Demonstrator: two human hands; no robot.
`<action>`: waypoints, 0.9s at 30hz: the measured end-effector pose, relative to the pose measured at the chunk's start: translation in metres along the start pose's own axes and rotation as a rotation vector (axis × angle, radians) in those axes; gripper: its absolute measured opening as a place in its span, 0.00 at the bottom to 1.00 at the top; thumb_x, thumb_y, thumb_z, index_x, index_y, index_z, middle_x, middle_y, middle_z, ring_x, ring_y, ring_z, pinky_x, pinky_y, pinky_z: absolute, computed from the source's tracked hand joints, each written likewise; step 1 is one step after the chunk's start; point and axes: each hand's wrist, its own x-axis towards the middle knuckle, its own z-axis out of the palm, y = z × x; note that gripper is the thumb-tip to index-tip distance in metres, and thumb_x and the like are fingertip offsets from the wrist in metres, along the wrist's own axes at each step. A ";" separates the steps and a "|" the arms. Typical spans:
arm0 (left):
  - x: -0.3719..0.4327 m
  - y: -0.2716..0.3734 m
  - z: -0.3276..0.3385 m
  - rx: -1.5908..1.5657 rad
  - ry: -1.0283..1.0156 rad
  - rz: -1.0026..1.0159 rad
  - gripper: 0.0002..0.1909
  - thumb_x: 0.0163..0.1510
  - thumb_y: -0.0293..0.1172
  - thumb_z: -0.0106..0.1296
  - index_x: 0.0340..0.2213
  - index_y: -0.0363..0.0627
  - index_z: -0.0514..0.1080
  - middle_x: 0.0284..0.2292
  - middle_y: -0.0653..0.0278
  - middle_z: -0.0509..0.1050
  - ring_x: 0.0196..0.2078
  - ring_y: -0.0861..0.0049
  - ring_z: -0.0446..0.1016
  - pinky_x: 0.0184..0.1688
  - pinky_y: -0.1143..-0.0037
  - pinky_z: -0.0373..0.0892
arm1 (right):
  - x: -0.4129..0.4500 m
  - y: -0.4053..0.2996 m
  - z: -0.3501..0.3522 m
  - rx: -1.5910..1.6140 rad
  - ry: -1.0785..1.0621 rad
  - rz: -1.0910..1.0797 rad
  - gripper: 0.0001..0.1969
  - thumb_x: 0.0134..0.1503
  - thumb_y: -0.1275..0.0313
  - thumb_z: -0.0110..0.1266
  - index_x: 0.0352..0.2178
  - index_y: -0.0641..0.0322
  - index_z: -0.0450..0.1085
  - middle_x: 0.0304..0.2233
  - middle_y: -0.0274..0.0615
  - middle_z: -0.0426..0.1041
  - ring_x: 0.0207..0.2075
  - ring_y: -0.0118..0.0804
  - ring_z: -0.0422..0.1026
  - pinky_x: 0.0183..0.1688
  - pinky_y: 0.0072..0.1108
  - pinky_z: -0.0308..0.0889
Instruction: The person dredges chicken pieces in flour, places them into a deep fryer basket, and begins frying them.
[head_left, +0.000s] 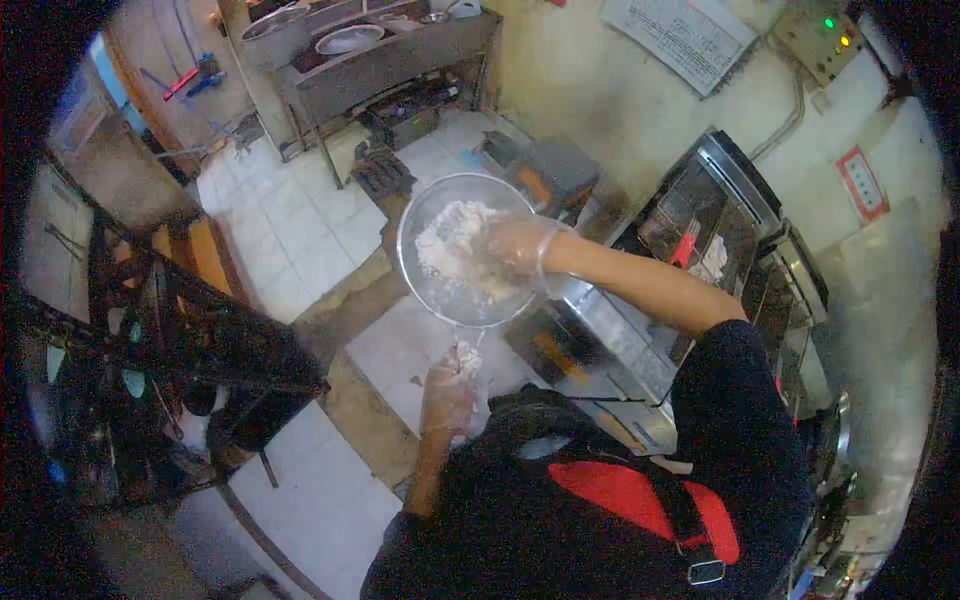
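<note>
A round wire-mesh strainer (457, 296) with a metal rim holds pale, floury lumps (442, 247) heaped toward its middle. My left hand (450, 394) grips the strainer's handle below the rim; pale, flour-like clumps (470, 360) cling at the fingers. From the right, my right hand (517, 244) reaches into the strainer and touches the lumps. It appears to wear a clear plastic glove (553, 251), bunched at the wrist. Blur hides the right fingers, so whether they are closed on anything cannot be told.
A metal stove or fryer (724, 187) stands at the right, with a red-handled brush (684, 251) on it. A steel counter (397, 67) carrying a pot (276, 34) and a bowl (350, 39) is at the top. Dark shelving or racks (247, 367) stand at the left.
</note>
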 end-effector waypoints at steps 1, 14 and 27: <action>0.006 0.008 -0.008 -0.061 -0.164 -0.255 0.06 0.44 0.29 0.43 0.24 0.40 0.65 0.15 0.69 0.65 0.15 0.85 0.60 0.18 0.81 0.59 | -0.002 -0.001 -0.004 -0.005 -0.154 0.051 0.22 0.37 0.73 0.46 0.39 0.52 0.60 0.39 0.40 0.64 0.41 0.41 0.62 0.39 0.29 0.60; 0.009 -0.007 -0.011 -0.174 -0.261 -0.373 0.09 0.45 0.33 0.42 0.22 0.40 0.65 0.13 0.64 0.64 0.16 0.82 0.62 0.19 0.78 0.60 | -0.014 -0.034 -0.056 -0.001 -0.232 0.237 0.16 0.41 0.66 0.44 0.35 0.55 0.64 0.40 0.44 0.62 0.41 0.40 0.61 0.41 0.31 0.57; 0.013 0.011 -0.017 -0.354 -0.338 -0.534 0.05 0.43 0.31 0.44 0.24 0.44 0.65 0.14 0.73 0.62 0.14 0.89 0.59 0.14 0.86 0.57 | -0.036 -0.015 0.017 0.090 0.294 -0.068 0.31 0.37 0.61 0.50 0.46 0.47 0.52 0.48 0.46 0.52 0.48 0.47 0.53 0.47 0.30 0.53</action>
